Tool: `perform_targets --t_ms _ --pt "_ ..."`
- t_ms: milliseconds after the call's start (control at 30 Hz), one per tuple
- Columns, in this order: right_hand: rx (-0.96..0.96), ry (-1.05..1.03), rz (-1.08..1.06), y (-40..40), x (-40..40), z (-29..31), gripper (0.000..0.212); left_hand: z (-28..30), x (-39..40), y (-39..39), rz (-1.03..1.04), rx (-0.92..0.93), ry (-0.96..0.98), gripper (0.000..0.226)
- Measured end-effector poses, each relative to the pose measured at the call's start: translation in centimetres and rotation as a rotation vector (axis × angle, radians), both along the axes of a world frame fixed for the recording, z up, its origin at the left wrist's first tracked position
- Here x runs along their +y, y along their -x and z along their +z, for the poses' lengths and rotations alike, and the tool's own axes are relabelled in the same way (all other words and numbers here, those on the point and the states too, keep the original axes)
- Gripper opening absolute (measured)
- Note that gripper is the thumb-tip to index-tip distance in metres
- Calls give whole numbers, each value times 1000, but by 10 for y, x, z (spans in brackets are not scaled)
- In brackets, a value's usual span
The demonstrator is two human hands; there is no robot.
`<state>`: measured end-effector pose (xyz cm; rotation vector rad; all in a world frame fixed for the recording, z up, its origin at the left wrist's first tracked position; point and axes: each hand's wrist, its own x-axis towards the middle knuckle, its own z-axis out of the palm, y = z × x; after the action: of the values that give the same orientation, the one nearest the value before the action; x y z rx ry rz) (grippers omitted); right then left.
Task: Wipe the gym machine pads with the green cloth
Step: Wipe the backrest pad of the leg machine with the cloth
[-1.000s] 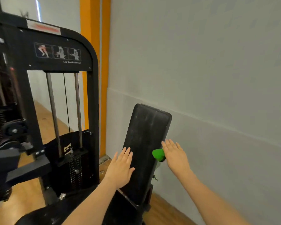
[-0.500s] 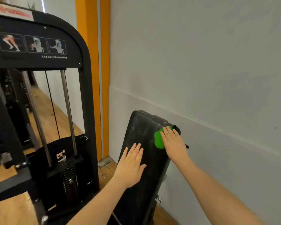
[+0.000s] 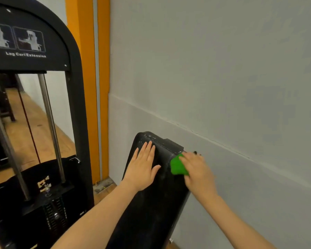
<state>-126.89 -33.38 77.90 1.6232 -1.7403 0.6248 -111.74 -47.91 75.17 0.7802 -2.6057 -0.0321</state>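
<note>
Black pad point(image 3: 151, 203) under palm point(image 3: 142, 169), cloth point(image 3: 177, 166)

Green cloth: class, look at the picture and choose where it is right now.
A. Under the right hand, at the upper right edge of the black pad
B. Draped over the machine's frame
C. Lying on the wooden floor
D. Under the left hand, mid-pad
A: the green cloth is pressed under the right hand at the upper right edge of the black pad, while the left hand lies flat and bare on the pad.

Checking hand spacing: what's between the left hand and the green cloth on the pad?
Only bare black pad. In the head view the left hand lies flat, and the right hand presses the green cloth at the pad's right edge.
</note>
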Motion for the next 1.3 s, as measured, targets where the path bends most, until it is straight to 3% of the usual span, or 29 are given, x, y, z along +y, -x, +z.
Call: perform_targets --t_ms 67,200,267,367,433,533,633,867,1033,1133,1233,1300 --pt "-110 -7 35 16 -8 26 51 2 -10 8 9 11 12 87" --pt "-331 -384 72 39 -16 31 53 -9 -10 22 29 61 -8 82" --pt "-403 -347 111 40 -9 19 62 -16 -6 27 40 112 -47 79" --pt "-379 -167 239 43 1 3 48 -20 -6 33 23 157 -60 78" --pt "-376 -160 281 45 1 5 44 -20 -8 34 8 173 -54 79" --pt "-242 -285 286 48 -10 19 56 -21 -16 30 16 109 -17 80" --pt "-299 -480 322 50 -30 33 72 -21 -23 27 2 56 73 81" --pt "-245 -426 516 72 -15 25 41 -14 -25 17 -53 -67 193 90" --pt "-281 -387 499 83 -64 59 39 -7 -24 16 -29 -104 196 105" --pt "-344 -558 508 74 -105 54 38 -10 -26 16 -16 -103 180 107" --pt "-456 -609 562 77 -101 42 39 -11 -27 18 -7 -88 205 106" --pt "-415 -562 637 87 -80 36 36 -11 -27 18 -4 -69 205 105"
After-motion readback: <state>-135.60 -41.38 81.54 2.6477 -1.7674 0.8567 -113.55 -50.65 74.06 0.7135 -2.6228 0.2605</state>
